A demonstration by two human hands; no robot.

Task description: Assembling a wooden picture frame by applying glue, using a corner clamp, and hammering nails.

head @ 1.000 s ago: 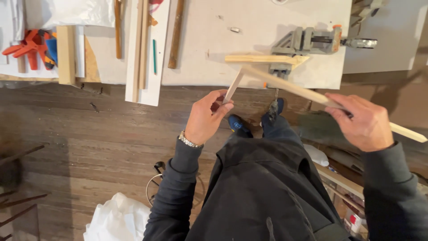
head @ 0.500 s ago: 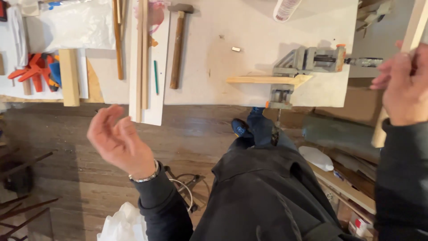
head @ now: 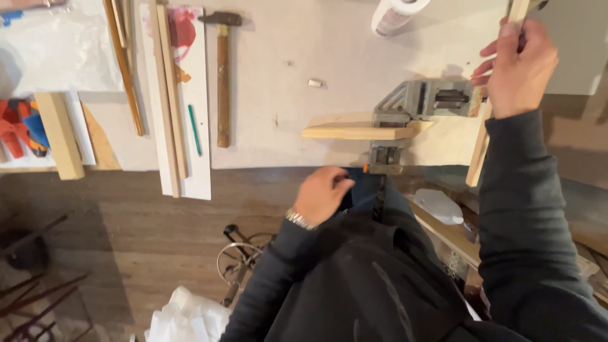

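Vise point(head: 415, 104) sits on the bench point(head: 329, 38) near its front edge, a wood strip point(head: 354, 132) jutting left from it. Hammer point(head: 222, 76) lies well left, slats point(head: 168, 95) beside it. Right hand point(head: 519, 66) holds a stick point(head: 479, 149) just right of the vise; left hand point(head: 321, 193) hangs below the edge.

The right hand point(head: 520, 66) is reaching forward with its fingers curled in a grip, while the left hand point(head: 322, 193) is hanging low near the waist, seemingly loosely closed.

pale workbench point(head: 285, 95), dark wooden floor point(head: 114, 234)
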